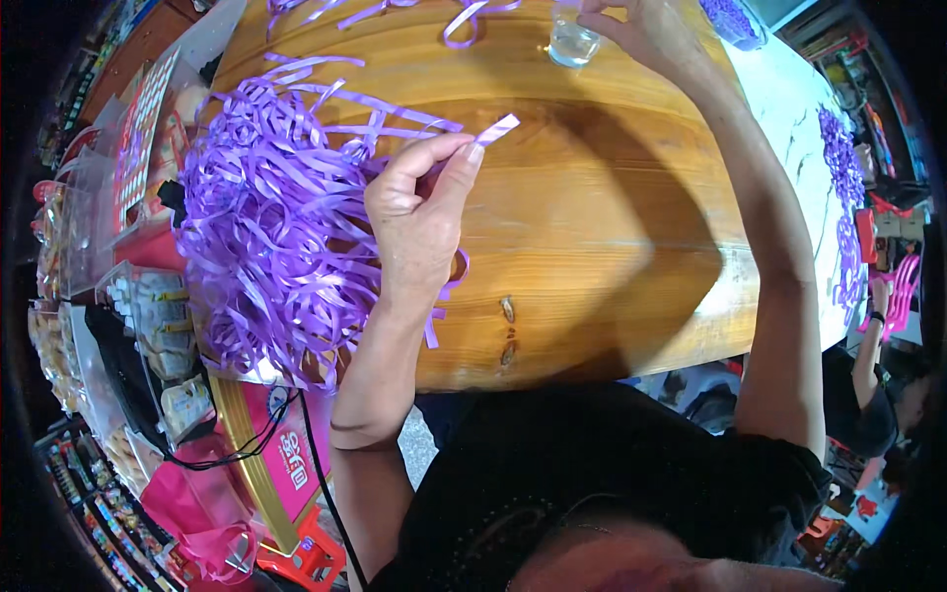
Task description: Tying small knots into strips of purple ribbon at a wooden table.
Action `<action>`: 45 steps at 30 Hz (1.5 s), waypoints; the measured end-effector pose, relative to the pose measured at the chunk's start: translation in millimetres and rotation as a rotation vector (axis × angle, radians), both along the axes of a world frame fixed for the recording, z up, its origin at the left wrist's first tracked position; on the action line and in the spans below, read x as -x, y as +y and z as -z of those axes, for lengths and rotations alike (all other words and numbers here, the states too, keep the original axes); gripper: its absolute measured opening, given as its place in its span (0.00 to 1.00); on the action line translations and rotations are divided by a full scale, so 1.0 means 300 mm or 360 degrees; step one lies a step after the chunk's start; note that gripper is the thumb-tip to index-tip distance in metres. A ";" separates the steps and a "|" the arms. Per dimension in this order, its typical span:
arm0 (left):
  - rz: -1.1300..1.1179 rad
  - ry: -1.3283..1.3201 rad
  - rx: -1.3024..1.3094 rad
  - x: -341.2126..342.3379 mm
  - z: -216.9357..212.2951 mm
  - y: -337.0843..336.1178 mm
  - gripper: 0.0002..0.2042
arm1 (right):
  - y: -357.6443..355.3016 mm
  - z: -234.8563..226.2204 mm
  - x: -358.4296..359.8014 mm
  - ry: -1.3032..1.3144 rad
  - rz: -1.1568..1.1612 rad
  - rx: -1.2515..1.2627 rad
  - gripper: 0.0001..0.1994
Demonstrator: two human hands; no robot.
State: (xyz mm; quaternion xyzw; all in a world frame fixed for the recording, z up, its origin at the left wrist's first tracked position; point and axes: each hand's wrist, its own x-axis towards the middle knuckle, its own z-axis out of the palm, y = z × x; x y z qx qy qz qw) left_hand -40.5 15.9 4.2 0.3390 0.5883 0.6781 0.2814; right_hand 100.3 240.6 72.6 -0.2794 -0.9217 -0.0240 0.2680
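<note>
I see my left hand [424, 212] pinching a ribbon strip [500, 128] between thumb and finger, its end jutting past the fingertips, above the bench [592, 247]; the purple ribbon pile [266, 217] lies just left of that hand; my right hand [646, 35] is ahead and to its right, fingertips at a clear cup [573, 44]; I cannot tell whether they grip it; I judge the step as readying 1 strip with the cup's help; the next move likely calls for a steady left pinch and the 2 hands meeting.
</note>
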 end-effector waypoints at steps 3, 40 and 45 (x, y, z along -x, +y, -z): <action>-0.0012 -0.0017 -0.0004 -0.001 -0.014 -0.008 0.03 | 0.017 -0.021 -0.002 0.0423 -0.1000 0.0183 0.08; 0.0075 -0.0141 -0.0118 -0.023 -0.010 -0.006 0.04 | -0.323 0.100 0.023 0.0378 -0.1067 0.0215 0.16; 0.0090 -0.0072 -0.0086 -0.022 -0.015 -0.006 0.04 | -0.315 0.118 0.016 0.0335 -0.1057 0.0220 0.14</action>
